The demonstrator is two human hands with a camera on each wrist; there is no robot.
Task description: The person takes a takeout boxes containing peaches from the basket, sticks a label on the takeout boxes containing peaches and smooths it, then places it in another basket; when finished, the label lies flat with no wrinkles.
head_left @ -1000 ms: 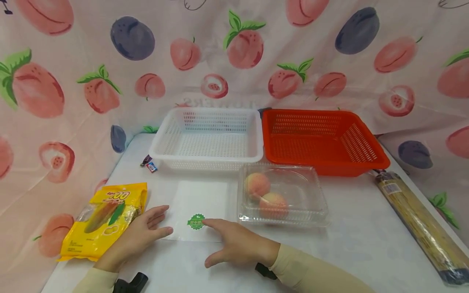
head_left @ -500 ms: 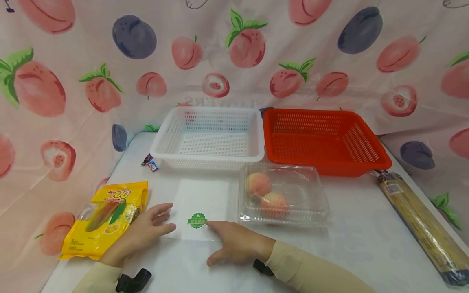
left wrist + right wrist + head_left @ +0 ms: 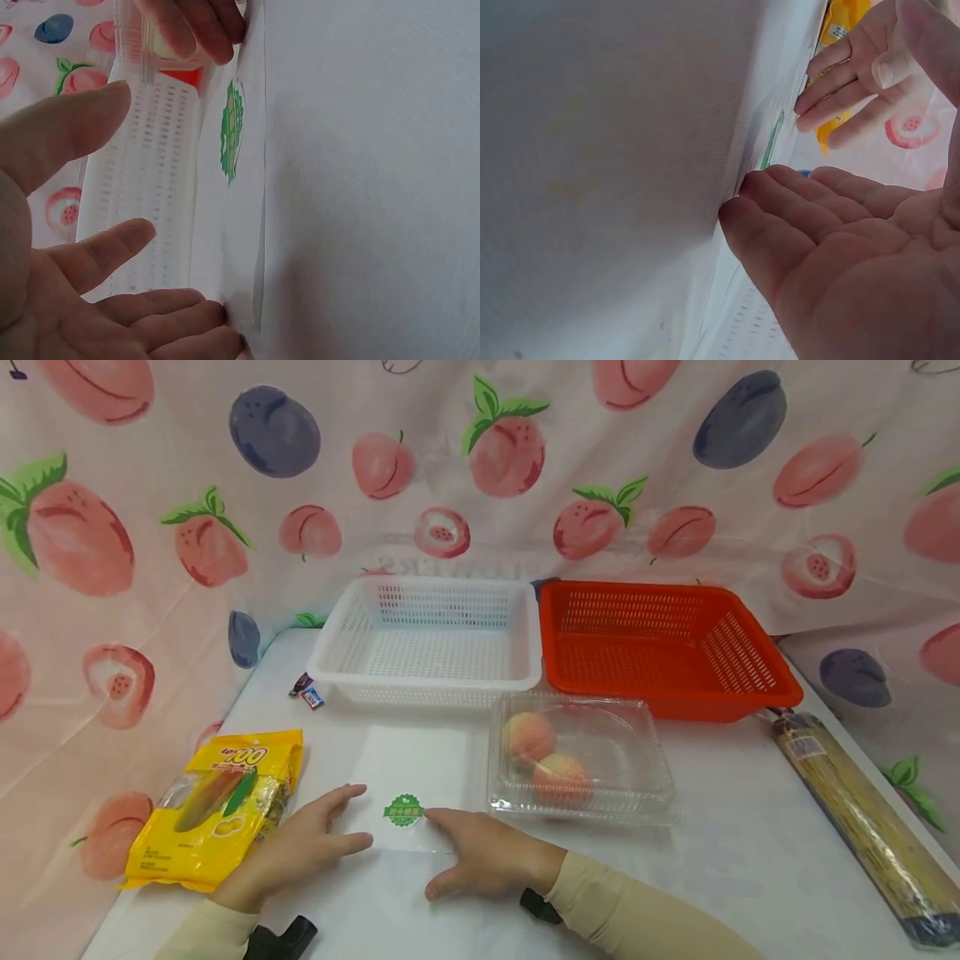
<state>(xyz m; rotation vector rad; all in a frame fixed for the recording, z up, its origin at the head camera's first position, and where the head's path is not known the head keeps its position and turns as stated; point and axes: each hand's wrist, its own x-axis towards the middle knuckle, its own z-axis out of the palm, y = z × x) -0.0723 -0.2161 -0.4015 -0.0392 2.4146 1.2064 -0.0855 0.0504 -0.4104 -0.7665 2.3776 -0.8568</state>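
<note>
Between my two hands lies a flat white translucent sheet or bag point(image 3: 420, 756) with a round green label point(image 3: 403, 810). At its left edge is my left hand point(image 3: 307, 847), its fingers spread and thumb apart, holding nothing. My right hand point(image 3: 495, 856) is at its right lower corner, fingers extended and thumb apart. In the right wrist view the fingertips of the right hand point(image 3: 840, 232) come down at the sheet's edge. The left wrist view has the lower fingers of the left hand point(image 3: 142, 322) low beside the sheet; whether they touch it I cannot tell.
A yellow snack bag point(image 3: 217, 810) lies left of the left hand. Behind the sheet stand a white basket point(image 3: 427, 681) and a red basket point(image 3: 675, 697). A clear lidded box point(image 3: 615, 760) holds two peaches point(image 3: 531, 737). Small wrapped candies point(image 3: 312, 697) and a long packaged bundle point(image 3: 862, 818) flank them.
My left hand has shifted slightly right, over the sheet's left edge. The right hand stays nearly where it was. The sheet and the other things have not visibly moved.
</note>
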